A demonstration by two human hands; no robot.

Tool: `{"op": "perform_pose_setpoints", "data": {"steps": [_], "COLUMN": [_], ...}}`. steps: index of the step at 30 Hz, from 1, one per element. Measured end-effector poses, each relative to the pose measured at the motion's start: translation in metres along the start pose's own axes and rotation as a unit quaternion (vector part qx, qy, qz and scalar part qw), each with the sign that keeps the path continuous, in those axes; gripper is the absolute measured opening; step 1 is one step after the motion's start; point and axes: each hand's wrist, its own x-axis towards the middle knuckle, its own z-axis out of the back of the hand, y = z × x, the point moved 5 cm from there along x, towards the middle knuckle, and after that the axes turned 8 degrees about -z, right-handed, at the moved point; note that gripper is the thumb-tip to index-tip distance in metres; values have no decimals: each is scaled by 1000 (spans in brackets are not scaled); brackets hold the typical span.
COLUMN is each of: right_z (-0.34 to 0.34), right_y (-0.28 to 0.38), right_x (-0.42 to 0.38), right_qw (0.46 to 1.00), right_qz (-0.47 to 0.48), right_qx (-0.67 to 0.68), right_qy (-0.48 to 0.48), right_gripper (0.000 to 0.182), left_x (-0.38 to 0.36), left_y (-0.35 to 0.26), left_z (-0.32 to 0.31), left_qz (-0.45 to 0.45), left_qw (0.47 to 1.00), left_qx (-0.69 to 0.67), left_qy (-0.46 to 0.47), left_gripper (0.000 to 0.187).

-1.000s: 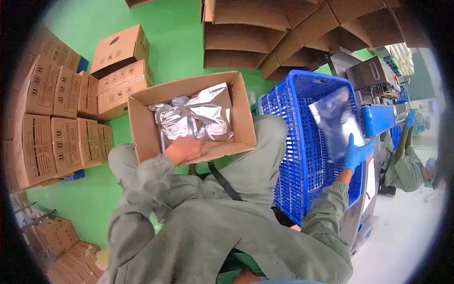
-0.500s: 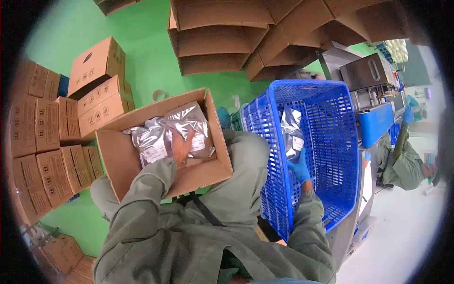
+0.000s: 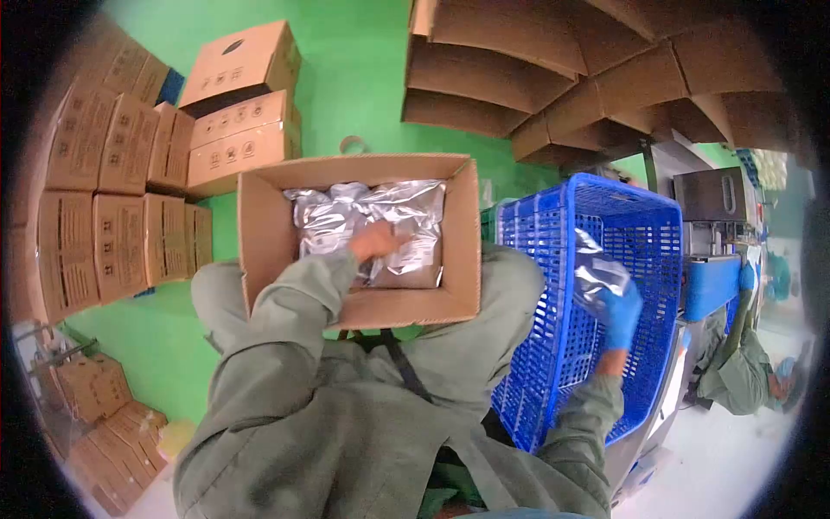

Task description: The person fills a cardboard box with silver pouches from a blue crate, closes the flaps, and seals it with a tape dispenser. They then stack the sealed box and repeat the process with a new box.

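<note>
An open cardboard box point(image 3: 259, 216) stands at my lap with silver foil packs point(image 3: 324, 216) inside. My left hand point(image 3: 376, 242), bare, reaches over the packs and is blurred; its fingers cannot be made out clearly. To the right, a blue plastic basket point(image 3: 566, 225) stands tilted beside my knee. Inside it my right hand point(image 3: 618, 316), in a blue glove, grips the lower end of another silver pack point(image 3: 596, 272). That pack slants within the basket.
Closed cartons point(image 3: 121, 242) are stacked at the left, with more at the lower left. Empty open boxes point(image 3: 493, 69) fill the upper right. A tape roll point(image 3: 352, 144) lies on the green floor. Equipment point(image 3: 709, 195) and another person point(image 3: 739, 372) are at the right.
The view has shifted, so the box and basket appear farther right. My right hand has tilted the silver pack and sits over its lower end. My left hand stays over the box's packs.
</note>
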Motion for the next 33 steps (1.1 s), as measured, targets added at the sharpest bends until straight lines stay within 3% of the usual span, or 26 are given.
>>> {"op": "perform_pose_setpoints", "data": {"steps": [1,3,4,5,7,8,9,10,11,13,14,15,16,18,20,21,23,24,25,27,28,29,30,31,32,33], "right_z": [19,57,78,98,71,67,33,7,-24,-90,-142,-193,-257,-395,-405,-386,-326,-290,-250,-173,-135,-88,-64,-49,-45,-54], "right_y": [31,106,105,103,192,194,235,249,268,289,275,277,255,178,186,197,204,212,216,187,163,149,114,56,-31,-72], "right_x": [-17,-69,-78,-86,-142,-145,-172,-181,-190,-207,-205,-199,-202,-214,-228,-223,-209,-191,-171,-122,-87,-79,-64,-34,7,8], "right_qw": [999,994,990,985,972,970,972,977,980,958,944,921,944,862,690,695,706,785,845,922,938,968,965,978,994,998], "right_qz": [-26,59,84,106,166,148,148,192,174,236,145,183,224,392,374,372,149,224,292,163,193,114,37,26,42,-30], "right_qx": [18,-31,-19,-6,110,77,76,13,93,63,177,69,-15,-136,-301,-300,-46,-8,26,205,227,213,258,202,71,50], "right_qy": [7,-90,-111,-134,-123,-174,-168,-93,-14,147,237,335,240,291,542,537,690,578,447,287,179,73,-10,-54,-70,12], "right_gripper": [57,57,58,59,60,64,62,57,55,51,52,56,54,38,35,35,29,27,25,24,24,24,26,26,24,25], "left_x": [-26,-78,-111,-148,-212,-240,-255,-265,-272,-294,-299,-299,-299,-296,-302,-304,-298,-286,-260,-211,-185,-166,-146,-130,-119,-111], "left_y": [-7,-26,-30,-37,-56,-64,-60,-57,-58,-68,-69,-70,-71,-66,-63,-60,-55,-49,-34,-26,-22,-11,8,22,27,32], "left_z": [20,65,75,74,58,41,22,4,-11,-16,-21,-22,-23,-27,-19,-12,16,29,37,56,56,47,31,17,12,6], "left_qz": [4,-88,-85,-137,-227,-264,-217,-168,-168,-240,-238,-237,-238,-226,-261,-285,-264,-235,-213,-158,-80,-94,-126,-155,-163,-154], "left_qw": [1000,980,979,984,973,963,969,965,965,904,901,900,892,907,902,900,932,954,966,977,972,971,929,868,867,860], "left_qx": [-4,60,61,31,28,51,109,166,168,179,198,201,213,193,165,124,40,-43,-22,106,221,221,347,467,466,482], "left_qy": [-6,-171,-172,-109,-12,19,-47,-113,-114,-306,-305,-306,-320,-299,-301,-305,-246,-182,-143,-96,-25,-17,26,65,67,60], "left_gripper": [83,67,67,65,64,65,69,75,75,76,73,73,73,70,61,54,44,38,37,49,78,78,91,105,105,109]}}
